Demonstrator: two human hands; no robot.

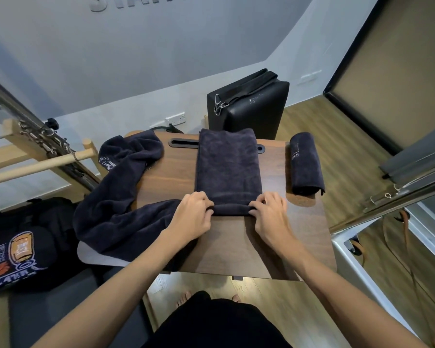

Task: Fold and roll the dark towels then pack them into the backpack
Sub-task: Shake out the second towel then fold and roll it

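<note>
We look down on a dark wood table (236, 244). Our left hand (191, 214) and right hand (269, 214) sit at the 2 ends of a small roll just started at the near end of a folded towel (227, 164). Fingers of both hands curl over the rolled edge & pinch it, thumbs tucked under, so the roll stays tight and even across its width. The rest of the towel lies flat as a long strip down the table's middle, reaching the far edge, w/ room to roll away from us.

A rolled towel (307, 164) rests along the table's right edge, apart from the strip; prob. parked there as finished, out of the rolling path. An unfolded towel (116, 197) lies heaped over the left edge & far-left corner, partly hanging off, likely waiting its turn.

The backpack (18, 252), black w/ a printed graphic, sits on the floor below the table's left side, within reach for packing. We can't tell if it's unzipped. A black padded case (251, 106) stands beyond the far edge.
</note>
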